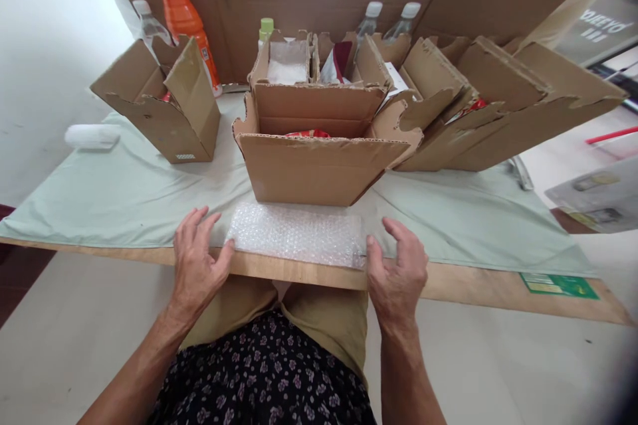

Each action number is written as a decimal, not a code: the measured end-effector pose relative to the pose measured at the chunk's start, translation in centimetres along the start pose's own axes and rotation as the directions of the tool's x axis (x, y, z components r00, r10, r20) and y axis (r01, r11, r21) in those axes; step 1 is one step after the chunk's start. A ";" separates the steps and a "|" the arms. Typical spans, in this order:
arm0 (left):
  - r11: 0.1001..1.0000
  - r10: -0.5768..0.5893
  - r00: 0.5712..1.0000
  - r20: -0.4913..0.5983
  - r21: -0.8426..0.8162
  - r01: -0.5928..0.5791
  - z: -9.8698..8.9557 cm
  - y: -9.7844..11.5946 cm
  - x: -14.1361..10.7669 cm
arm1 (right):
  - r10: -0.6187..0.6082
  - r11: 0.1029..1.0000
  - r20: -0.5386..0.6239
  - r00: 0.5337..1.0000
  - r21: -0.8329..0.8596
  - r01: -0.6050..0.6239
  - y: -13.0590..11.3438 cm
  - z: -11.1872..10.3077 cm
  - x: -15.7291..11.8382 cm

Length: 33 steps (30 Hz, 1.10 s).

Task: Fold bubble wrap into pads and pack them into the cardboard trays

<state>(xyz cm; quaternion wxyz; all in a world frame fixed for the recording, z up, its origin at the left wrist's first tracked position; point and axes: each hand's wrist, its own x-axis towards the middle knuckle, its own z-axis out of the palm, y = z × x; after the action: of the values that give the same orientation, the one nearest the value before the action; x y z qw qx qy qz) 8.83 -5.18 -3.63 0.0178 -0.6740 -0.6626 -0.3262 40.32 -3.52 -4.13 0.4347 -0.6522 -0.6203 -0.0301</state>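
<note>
Your left hand [199, 262] has its fingers spread and its thumb held well away from them, with the thumb tip right at the left end of a clear, flat, oblong piece of bubble wrap [296, 232]. Your right hand [399, 269] mirrors it at the other end, fingers loosely curled and wide of the thumb, gripping nothing; you cannot tell from here whether either thumb actually presses on the plastic. The bubble wrap lies flat just in front of a wide, open-topped brown cardboard box [319, 169], near the wooden front edge of the counter [299, 270], which is spread with a pale green cloth [144, 199]. Inside that box you can see the top of something shiny and red [309, 134]. To the left of the box stands a narrower brown cardboard carton [159, 123], with a tall orange plastic bottle [182, 10] behind it, and farther left lies a white roll [92, 137]. Behind the box and off to its right you have a row of more cut-down brown cartons [428, 86]; two clear bottles with white caps [401, 26] rise beyond them. Well to the right of the box, a green printed card [558, 285] lies on the counter's wooden edge.
</note>
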 end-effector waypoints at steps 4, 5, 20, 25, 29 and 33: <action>0.967 0.229 0.965 0.131 -0.144 -0.211 1.9 4.0 1.1 | -0.265 0.964 0.254 0.930 0.068 0.257 -4.5 2.2 -0.7; 0.952 0.286 0.939 0.191 -0.170 -0.255 2.7 4.8 1.4 | -0.308 0.951 0.342 0.888 0.079 0.299 -5.4 3.1 -0.9; 0.975 0.165 0.916 0.365 0.077 -0.207 4.1 0.9 0.8 | -0.167 0.957 0.422 0.891 -0.147 0.250 1.7 1.1 -1.3; 0.979 0.169 0.948 0.269 0.065 -0.193 3.6 2.5 0.3 | -0.129 0.962 0.212 0.969 -0.210 0.174 1.2 1.2 -2.1; 0.956 0.270 0.903 0.334 0.019 -0.293 3.4 4.6 0.5 | -0.283 0.947 0.263 0.922 -0.076 0.312 -1.9 2.7 -2.5; 0.943 0.300 0.846 0.440 0.001 -0.334 3.4 3.5 0.5 | -0.313 0.940 0.338 0.887 -0.023 0.341 -2.0 3.2 -2.5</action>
<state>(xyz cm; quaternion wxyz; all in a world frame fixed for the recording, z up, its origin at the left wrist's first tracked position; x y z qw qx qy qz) 13.39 -3.60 -4.58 -0.0506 -0.8283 -0.5415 -0.1345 36.52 -3.81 -6.48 0.2865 -0.5513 -0.7833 -0.0188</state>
